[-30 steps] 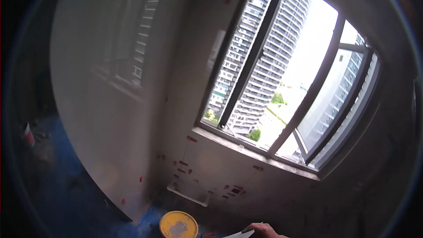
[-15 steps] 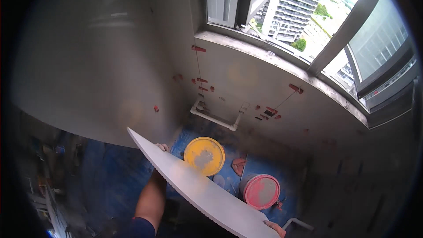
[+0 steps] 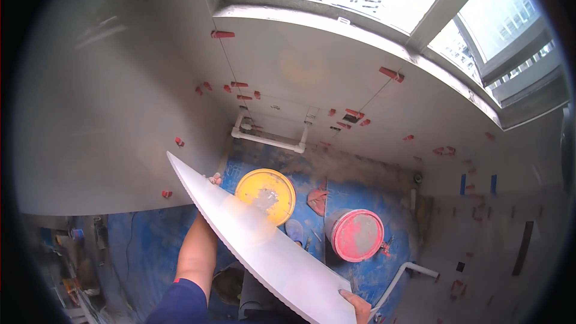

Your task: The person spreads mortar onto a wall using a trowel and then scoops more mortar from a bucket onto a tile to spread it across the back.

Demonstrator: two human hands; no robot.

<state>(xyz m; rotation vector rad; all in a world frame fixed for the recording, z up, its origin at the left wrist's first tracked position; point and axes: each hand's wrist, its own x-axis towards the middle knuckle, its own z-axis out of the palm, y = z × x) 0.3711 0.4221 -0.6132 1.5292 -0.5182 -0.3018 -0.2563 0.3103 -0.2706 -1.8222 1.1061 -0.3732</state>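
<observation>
A large, thin, pale wall tile (image 3: 264, 237) lies slantwise across my front, bent-looking in this wide view, its near edge finely ridged. My left hand (image 3: 214, 179) grips its far left edge, fingertips curled over the rim and the palm hidden behind the tile. At the lower right, my right hand (image 3: 355, 303) is closed on the other end, thumb on the face. Beyond the tile stand a yellow-lidded bucket (image 3: 282, 201) and a pink-rimmed bucket (image 3: 358, 235) with grey residue.
Blue sheeting (image 3: 150, 246) covers the floor. Pink cloth (image 3: 317, 201) lies between the buckets. White pipes (image 3: 270, 140) protrude at the wall's foot, with another white pipe (image 3: 396, 285) at right. Red wedges (image 3: 392, 74) stud the tiled walls below an open window (image 3: 480, 30). Tools and clutter (image 3: 75, 282) lie at left.
My view has tilted downward, showing more floor and right wall. In the picture the tile sits slightly further left and up, still held by both hands.
</observation>
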